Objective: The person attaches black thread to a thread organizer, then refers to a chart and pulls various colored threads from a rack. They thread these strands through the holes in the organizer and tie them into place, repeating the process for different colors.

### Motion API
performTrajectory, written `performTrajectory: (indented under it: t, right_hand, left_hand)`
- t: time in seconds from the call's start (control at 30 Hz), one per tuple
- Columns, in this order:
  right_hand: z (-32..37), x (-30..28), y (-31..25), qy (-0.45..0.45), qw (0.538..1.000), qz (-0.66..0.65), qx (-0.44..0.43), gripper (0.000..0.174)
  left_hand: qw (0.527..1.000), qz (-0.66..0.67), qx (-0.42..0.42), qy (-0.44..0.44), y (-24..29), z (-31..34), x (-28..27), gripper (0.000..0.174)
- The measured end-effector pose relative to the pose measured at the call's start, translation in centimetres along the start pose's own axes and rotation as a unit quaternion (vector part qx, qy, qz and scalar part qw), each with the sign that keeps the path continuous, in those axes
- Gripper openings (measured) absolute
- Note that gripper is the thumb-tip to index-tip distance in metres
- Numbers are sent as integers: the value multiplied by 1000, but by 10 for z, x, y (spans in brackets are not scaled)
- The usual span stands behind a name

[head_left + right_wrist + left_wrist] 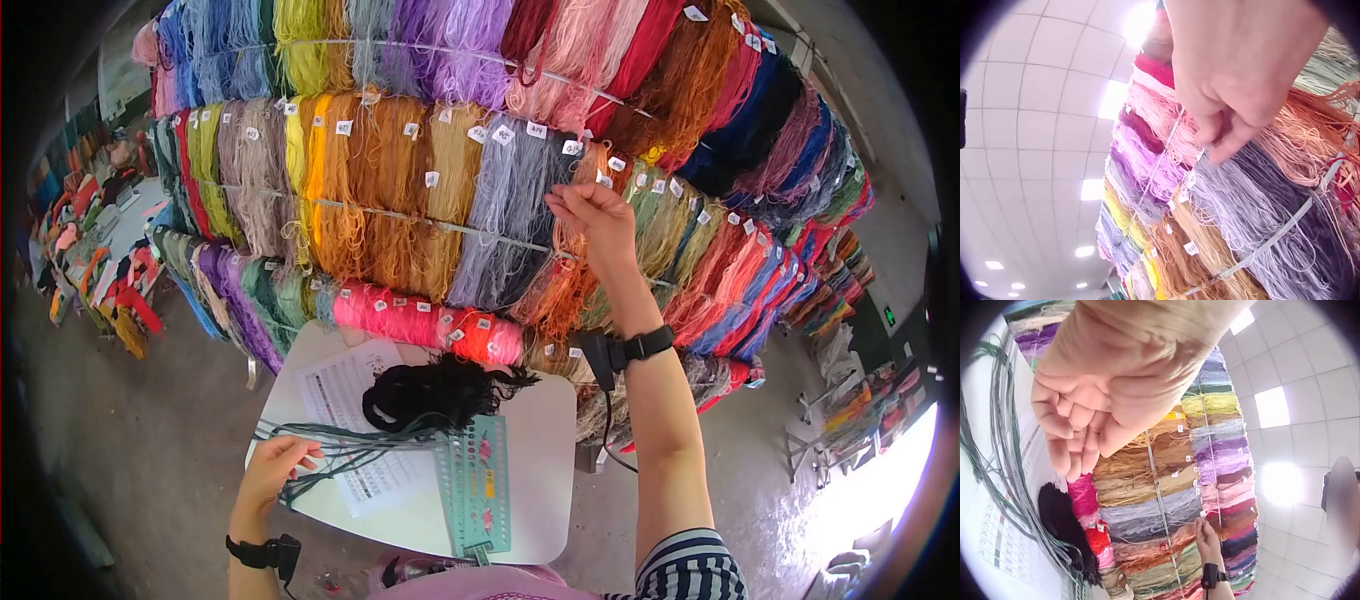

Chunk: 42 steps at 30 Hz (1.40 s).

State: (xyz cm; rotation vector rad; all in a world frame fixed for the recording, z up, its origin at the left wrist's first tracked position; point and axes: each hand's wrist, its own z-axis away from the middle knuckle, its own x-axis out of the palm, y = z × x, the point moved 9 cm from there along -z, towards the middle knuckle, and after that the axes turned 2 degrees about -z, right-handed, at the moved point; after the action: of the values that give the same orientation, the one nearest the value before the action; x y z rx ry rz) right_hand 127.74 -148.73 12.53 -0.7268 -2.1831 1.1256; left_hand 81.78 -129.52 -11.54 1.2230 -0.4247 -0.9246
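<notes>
My right hand is raised at the middle row of the rack, with thumb and forefinger pinched together. A thin pale strand of grey thread runs to its fingertips in the left wrist view. The grey thread hanks hang just below that hand. Low on the left, my left hand hovers by the white table with loosely curled fingers and nothing in them. Close to it, dark green and grey strands lie across printed sheets and reach a black thread bundle.
Hanks of many colours with small number tags fill the rack, crossed by metal bars. Pink thread bundles lie behind the table. A green perforated card sits at its front. Another table with colourful pieces stands far left.
</notes>
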Motion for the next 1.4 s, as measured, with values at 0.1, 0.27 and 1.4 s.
performTrajectory:
  t: [0.1,0.27,1.4]
  right_hand:
    - [5,-4,-10,0,999,2,-32,5]
    - [39,-12,-19,-3,1000,6,3,6]
    - [320,-2,183,-7,909,315,274,9]
  left_hand:
    - [999,-5,30,-29,15,-3,18,25]
    - [997,-1,24,-71,16,-8,40,26]
    - [954,171,-123,-213,-33,-47,243,50]
